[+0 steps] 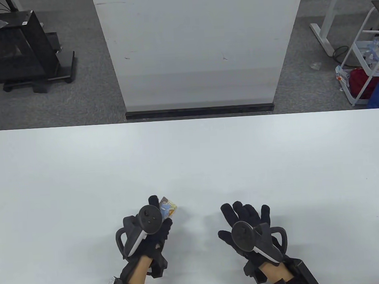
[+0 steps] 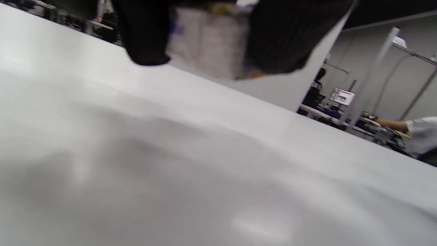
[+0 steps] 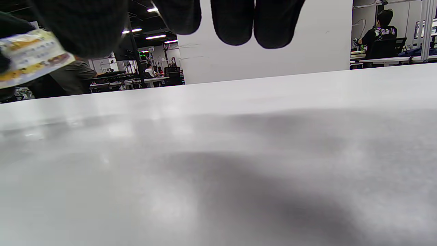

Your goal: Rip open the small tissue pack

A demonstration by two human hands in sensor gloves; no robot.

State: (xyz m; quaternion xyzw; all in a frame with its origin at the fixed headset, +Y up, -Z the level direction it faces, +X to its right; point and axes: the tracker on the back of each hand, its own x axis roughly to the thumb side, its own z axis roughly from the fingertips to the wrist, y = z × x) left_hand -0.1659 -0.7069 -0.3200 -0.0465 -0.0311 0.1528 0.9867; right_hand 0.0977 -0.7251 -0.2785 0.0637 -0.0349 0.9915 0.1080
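There is one pack of tissues, small and with a colourful print. There are two gloved hands: one left hand and one right hand. Each hand carries one tracker, so there are two trackers in total. There is one white tabletop. Behind it stands one white panel. On the floor there is one black stand and one white trolley.

The tissue pack sits in the left hand (above the table), left of the right hand.
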